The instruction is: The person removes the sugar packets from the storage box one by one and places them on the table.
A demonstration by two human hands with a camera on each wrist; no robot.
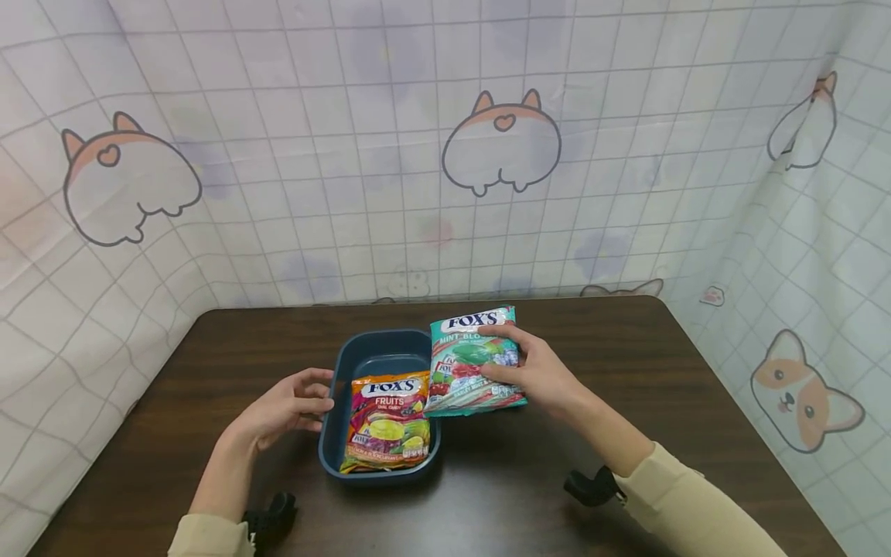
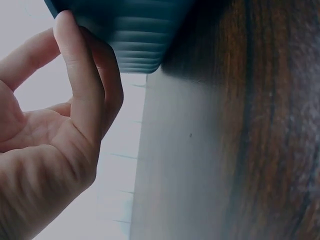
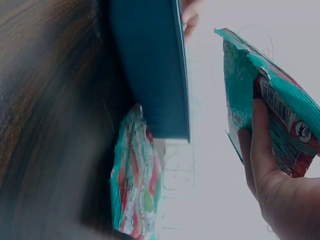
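Note:
A dark blue tray stands mid-table with an orange FOX'S fruits candy bag lying in its near half. My left hand touches the tray's left wall with relaxed fingertips; the ribbed tray wall shows against them. My right hand grips a teal FOX'S mint candy bag, tilted at the tray's right rim with its lower edge near the table. In the right wrist view the fingers curl round the mint bag beside the tray wall.
The dark wooden table has bare surface left, right and behind the tray. A tiled cloth backdrop with cartoon animals encloses it at the back and both sides. Black wrist mounts sit on both forearms.

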